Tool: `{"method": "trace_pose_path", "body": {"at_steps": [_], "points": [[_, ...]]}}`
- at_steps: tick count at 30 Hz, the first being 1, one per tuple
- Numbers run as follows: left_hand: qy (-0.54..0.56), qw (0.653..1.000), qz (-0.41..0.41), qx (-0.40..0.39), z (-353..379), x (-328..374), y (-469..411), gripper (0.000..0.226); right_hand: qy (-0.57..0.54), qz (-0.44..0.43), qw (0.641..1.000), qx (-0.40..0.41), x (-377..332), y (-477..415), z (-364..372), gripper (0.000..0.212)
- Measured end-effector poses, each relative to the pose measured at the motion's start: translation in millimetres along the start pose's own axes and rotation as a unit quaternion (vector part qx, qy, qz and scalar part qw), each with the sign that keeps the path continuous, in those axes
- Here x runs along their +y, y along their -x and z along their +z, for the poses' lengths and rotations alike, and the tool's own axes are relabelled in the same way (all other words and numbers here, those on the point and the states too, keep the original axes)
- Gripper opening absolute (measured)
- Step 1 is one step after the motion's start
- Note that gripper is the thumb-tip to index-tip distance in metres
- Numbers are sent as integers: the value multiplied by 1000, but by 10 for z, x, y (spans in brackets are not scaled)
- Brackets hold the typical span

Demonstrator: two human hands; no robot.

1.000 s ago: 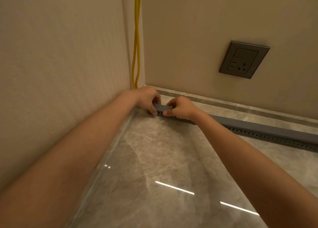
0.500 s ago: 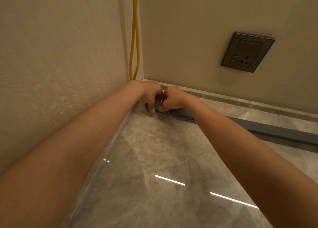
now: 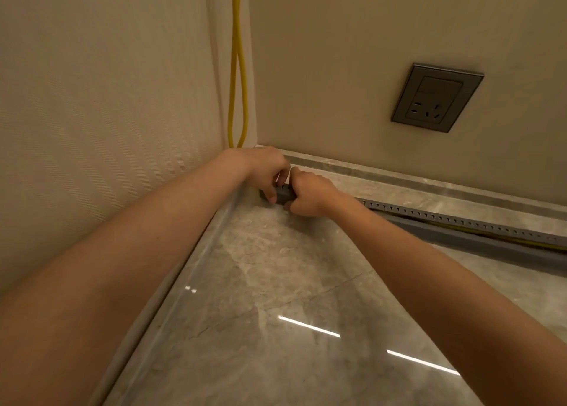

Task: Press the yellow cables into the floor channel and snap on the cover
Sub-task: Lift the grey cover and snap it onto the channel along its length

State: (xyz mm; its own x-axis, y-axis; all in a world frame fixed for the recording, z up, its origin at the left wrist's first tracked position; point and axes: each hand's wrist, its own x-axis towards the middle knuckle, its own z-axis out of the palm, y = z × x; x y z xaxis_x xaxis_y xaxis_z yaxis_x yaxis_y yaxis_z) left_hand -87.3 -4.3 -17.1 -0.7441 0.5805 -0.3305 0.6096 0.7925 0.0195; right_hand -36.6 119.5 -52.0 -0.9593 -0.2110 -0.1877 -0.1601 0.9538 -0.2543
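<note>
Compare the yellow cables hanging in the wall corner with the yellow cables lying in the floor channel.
The corner cables run upright, while the channel cables lie horizontal. The corner cables are fully exposed, two strands bowing apart. The channel cables show only as a thin strip between the grey sides of the floor channel. Both are yellow.

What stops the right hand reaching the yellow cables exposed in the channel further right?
Probably nothing, so likely yes. The right hand grips the channel at the corner; the yellow cables lie uncovered in it further right, with nothing over them.
</note>
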Motion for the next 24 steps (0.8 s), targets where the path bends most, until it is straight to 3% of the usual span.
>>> {"method": "trace_pose_path", "body": {"at_steps": [2, 4, 10, 15, 20, 22, 24], "points": [[-5, 1000, -15, -12, 60, -13, 33, 53, 24, -26, 998, 57, -3, 64, 71, 48], [-37, 999, -16, -24, 127, 13, 45, 40, 32, -34, 995, 87, 21, 90, 92, 43], [-117, 992, -16, 48, 294, 37, 76, 30, -36, -53, 994, 94, 140, 76, 138, 36], [-142, 986, -22, 85, 399, 70, 72, 29, -236, 88, 967, 38, 129, -76, -60, 26], [-105, 989, -33, 96, 467, 83, 90, 27, -208, 221, 953, -3, -5, -234, -168, 32], [-90, 990, -39, 102, 458, 94, 99, 28, -209, 222, 952, 6, -7, -243, -171, 31], [-67, 993, -36, 95, 455, 77, 101, 28, -230, 158, 960, 12, 69, -196, -125, 28]]}}
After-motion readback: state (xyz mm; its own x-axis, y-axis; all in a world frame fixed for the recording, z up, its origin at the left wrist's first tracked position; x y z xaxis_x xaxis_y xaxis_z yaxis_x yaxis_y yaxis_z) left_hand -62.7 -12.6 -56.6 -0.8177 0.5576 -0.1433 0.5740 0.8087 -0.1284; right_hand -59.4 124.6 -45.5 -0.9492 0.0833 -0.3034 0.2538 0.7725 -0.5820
